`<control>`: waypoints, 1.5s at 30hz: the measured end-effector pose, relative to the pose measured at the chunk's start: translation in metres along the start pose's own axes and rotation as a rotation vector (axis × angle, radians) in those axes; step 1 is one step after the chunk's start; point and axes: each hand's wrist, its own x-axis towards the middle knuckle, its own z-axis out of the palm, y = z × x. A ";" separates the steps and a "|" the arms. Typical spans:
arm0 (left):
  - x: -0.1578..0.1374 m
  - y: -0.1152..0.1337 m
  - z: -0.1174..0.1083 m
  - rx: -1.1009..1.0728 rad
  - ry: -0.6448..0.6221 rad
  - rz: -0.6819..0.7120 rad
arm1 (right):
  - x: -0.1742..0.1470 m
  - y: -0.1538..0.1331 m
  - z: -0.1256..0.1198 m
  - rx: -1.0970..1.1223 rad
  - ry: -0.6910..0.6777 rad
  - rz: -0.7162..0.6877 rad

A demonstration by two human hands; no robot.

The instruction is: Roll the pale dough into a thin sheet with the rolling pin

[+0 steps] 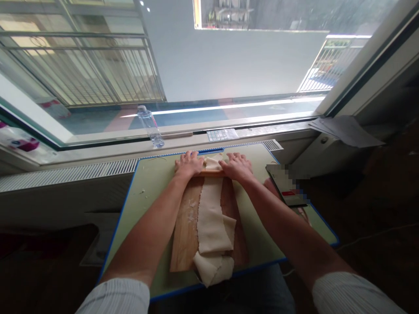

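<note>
A long sheet of pale dough (211, 209) runs down the wooden board (185, 235), folded over at its right side and bunched at the near end, where it hangs past the board's edge. Across the board's far end lies a wooden rolling pin (211, 173), with the dough's far part showing just beyond it. My left hand (189, 165) grips the pin's left part, and my right hand (238, 166) its right part. Both hands hide the pin's ends. Flour is smeared on the wood left of the sheet.
The board rests on a pale green, blue-edged table (153, 196). A dark-edged tablet-like device (284, 185) lies near its right edge. On the windowsill stand a clear plastic bottle (151, 126) and, farther right, papers (347, 131). A slatted vent (88, 172) runs below the window.
</note>
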 end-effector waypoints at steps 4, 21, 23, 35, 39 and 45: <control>-0.028 -0.002 0.003 0.058 0.051 0.042 | -0.028 0.000 0.009 -0.045 0.076 -0.008; -0.077 -0.014 0.007 0.109 0.119 0.159 | -0.087 -0.001 0.013 -0.125 0.115 -0.120; -0.060 -0.014 0.007 0.104 0.123 0.157 | -0.071 -0.001 0.012 -0.126 0.115 -0.119; 0.010 -0.007 0.002 0.064 0.071 0.119 | 0.003 0.003 0.005 0.022 -0.018 -0.027; 0.025 -0.003 0.003 0.058 0.118 0.111 | 0.021 0.004 0.003 0.058 -0.024 -0.006; 0.027 -0.001 0.003 0.051 0.165 0.123 | 0.023 0.002 0.002 0.028 0.016 0.013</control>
